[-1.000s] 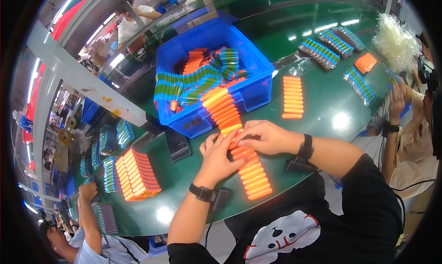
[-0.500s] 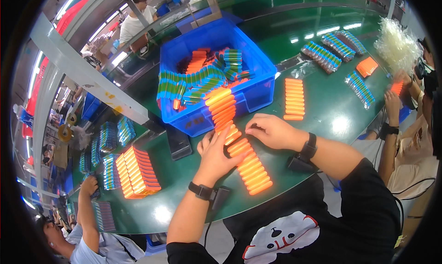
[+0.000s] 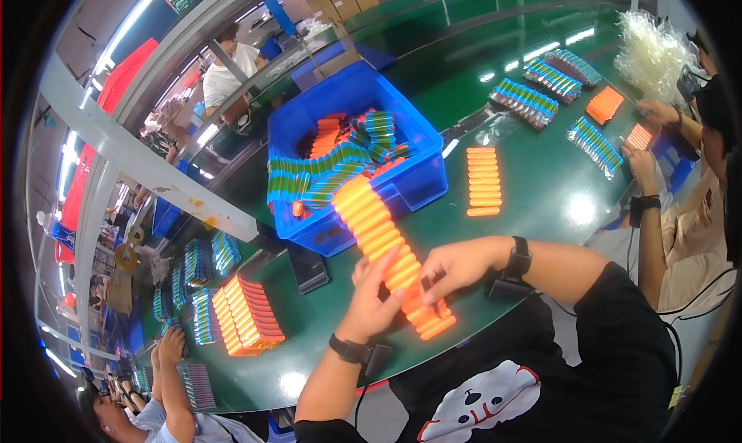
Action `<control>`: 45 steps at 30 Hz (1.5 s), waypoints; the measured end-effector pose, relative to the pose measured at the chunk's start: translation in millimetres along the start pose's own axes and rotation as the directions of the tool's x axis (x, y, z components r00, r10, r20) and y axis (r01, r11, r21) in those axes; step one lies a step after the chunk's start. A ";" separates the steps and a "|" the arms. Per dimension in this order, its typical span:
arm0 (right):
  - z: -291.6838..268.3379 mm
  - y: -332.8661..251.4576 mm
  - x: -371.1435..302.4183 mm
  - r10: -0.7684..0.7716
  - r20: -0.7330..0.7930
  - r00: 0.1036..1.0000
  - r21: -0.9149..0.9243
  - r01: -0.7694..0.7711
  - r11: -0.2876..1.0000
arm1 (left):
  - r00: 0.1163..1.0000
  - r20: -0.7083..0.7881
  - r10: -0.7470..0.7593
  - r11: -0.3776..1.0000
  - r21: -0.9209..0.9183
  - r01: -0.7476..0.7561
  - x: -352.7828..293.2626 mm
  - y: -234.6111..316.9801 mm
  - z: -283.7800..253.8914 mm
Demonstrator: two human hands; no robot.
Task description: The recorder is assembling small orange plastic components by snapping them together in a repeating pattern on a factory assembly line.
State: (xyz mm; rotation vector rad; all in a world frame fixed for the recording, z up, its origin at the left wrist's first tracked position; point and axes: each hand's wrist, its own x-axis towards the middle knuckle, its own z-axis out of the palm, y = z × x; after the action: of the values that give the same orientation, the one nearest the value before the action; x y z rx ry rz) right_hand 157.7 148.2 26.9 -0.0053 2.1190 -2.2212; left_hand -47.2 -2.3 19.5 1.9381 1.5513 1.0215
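Note:
A long strip of orange cylinders (image 3: 386,242), lying side by side, runs from the near rim of the blue bin (image 3: 421,192) down toward me over the green table. My left hand (image 3: 372,300) grips the strip's left edge in its lower half, thumb on top. Opposite, my right hand (image 3: 464,269) has its bent thumb and fingers closed at the right edge near the lower end; the fingertips are slightly blurred. Inside the bin lie blue-and-green wrapped strips (image 3: 317,173) and more orange pieces (image 3: 328,138).
A short orange strip (image 3: 484,182) lies right of the bin. Stacked orange bundles (image 3: 247,315) stand at left, near wrapped packs (image 3: 197,261). More packs (image 3: 525,103) lie far right, by clear plastic bags (image 3: 653,57). Co-workers' hands (image 3: 640,169) work at both sides.
The strip, bent and gapped under my left hand before, now lies in one straight line. My right hand has moved from beside the strip down onto its lower right edge. The view has shifted slightly.

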 end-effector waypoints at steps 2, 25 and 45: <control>-1.8 -4.7 -2.9 0.191 0.240 0.952 -0.041 -0.187 0.981 | 0.992 -0.115 -0.043 0.990 0.126 0.057 7.1 2.8 -1.2; -13.4 9.7 13.9 -0.278 -0.393 0.876 -0.309 0.159 0.938 | 0.983 -0.026 -0.180 0.921 0.347 0.178 14.2 -7.0 -1.0; -15.7 7.9 8.3 -0.444 -0.478 0.758 -0.534 0.150 0.832 | 0.997 -0.067 -0.032 0.995 0.089 0.038 6.1 -4.2 -5.0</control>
State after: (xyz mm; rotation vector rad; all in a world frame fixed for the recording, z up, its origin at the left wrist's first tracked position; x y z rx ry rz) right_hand 149.0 163.0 17.9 0.3884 3.1759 -1.9496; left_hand -53.2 4.2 21.2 1.9480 1.6890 1.0265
